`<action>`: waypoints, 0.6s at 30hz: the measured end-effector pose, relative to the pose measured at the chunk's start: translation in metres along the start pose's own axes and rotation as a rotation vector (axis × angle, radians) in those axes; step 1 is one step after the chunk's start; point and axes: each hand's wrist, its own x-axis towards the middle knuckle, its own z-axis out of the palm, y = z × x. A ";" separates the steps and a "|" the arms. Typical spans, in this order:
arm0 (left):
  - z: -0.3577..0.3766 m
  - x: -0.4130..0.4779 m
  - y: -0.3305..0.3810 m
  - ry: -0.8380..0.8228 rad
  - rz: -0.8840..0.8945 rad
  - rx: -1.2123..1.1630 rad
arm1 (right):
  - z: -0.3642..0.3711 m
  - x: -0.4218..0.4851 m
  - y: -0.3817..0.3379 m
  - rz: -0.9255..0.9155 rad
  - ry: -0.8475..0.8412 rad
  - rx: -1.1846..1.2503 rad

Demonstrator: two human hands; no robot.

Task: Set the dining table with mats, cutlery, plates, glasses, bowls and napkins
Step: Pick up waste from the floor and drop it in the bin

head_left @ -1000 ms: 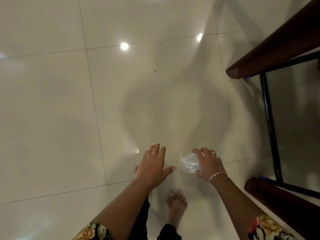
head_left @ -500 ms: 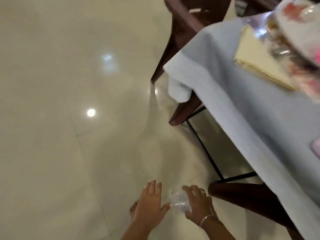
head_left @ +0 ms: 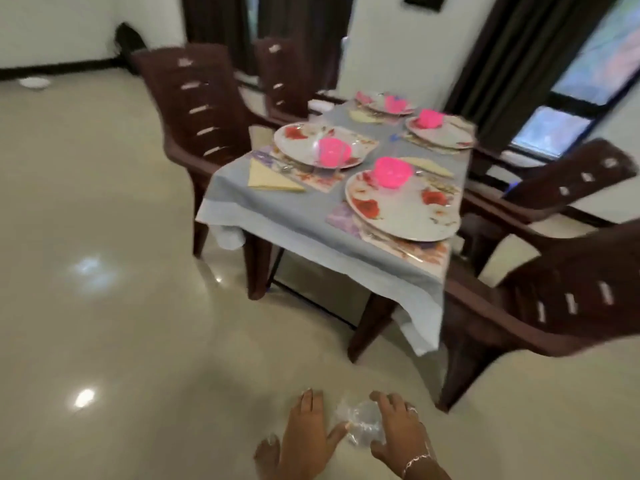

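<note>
Four places are laid on the table (head_left: 294, 216), which stands at about one o'clock from the person under a grey-blue cloth. Each place has a floral plate with a pink bowl on it. The nearest plate (head_left: 405, 220) sits at the table's near right corner on a flowered mat (head_left: 426, 254), with its pink bowl (head_left: 393, 173) toward the plate's far edge. A folded yellow napkin (head_left: 270, 180) lies flat at eight o'clock of the near left plate (head_left: 294, 136). Brown plastic chairs stand round the table, one chair (head_left: 194, 109) at ten o'clock and a second chair (head_left: 571, 306) at three. Down at six o'clock, low over the shiny floor (head_left: 104, 341), the right hand (head_left: 398, 434) has its fingers curled round a small clear object (head_left: 363, 427), too blurred for me to say whether it is a glass. The left hand (head_left: 304, 438), at nine o'clock of that object, has its fingers straight and together, with the thumb tip touching the object's side. A bare foot (head_left: 266, 455) shows beside the left wrist.
</note>
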 end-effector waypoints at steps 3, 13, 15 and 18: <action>0.011 -0.035 0.044 0.060 0.111 0.163 | -0.010 -0.072 0.039 0.150 0.073 0.070; 0.013 -0.068 0.231 -0.010 0.495 0.308 | -0.052 -0.204 0.178 0.517 0.303 0.268; 0.024 -0.059 0.267 -0.033 0.560 0.327 | -0.057 -0.213 0.208 0.581 0.318 0.275; 0.049 -0.041 0.324 -0.070 0.653 0.341 | -0.065 -0.220 0.259 0.680 0.322 0.291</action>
